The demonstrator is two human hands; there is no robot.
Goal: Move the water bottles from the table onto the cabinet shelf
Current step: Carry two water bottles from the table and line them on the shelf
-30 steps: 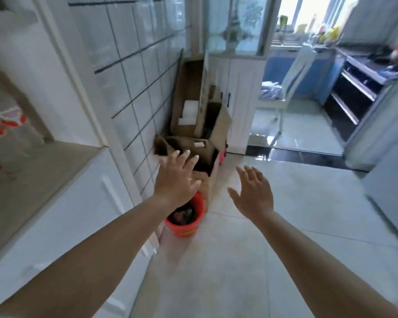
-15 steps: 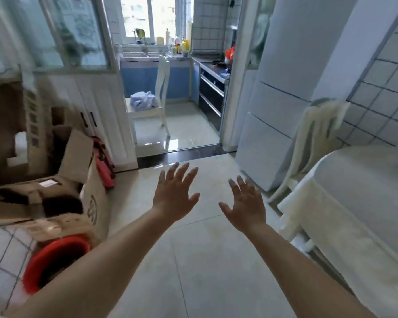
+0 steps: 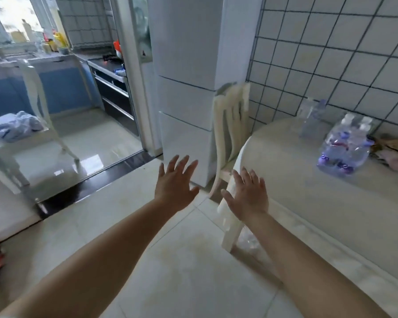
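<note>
Head view: I am holding both hands out in front of me, palms down, fingers spread, gripping nothing. Left hand [image 3: 174, 183] is hovering over the floor; right hand [image 3: 246, 195] is hovering near the table's [image 3: 308, 203] left edge, in front of a white chair [image 3: 231, 125] tucked against it. A wrapped pack of water bottles [image 3: 345, 145] is sitting at the far edge of the table by the tiled wall, with a single bottle [image 3: 311, 118] just beyond it, blurred. Both are well apart from my hands. Judgement: I am in the approach step of a pickup. Next move calls for reaching across the table and gripping the pack. The cabinet shelf is not showing.
</note>
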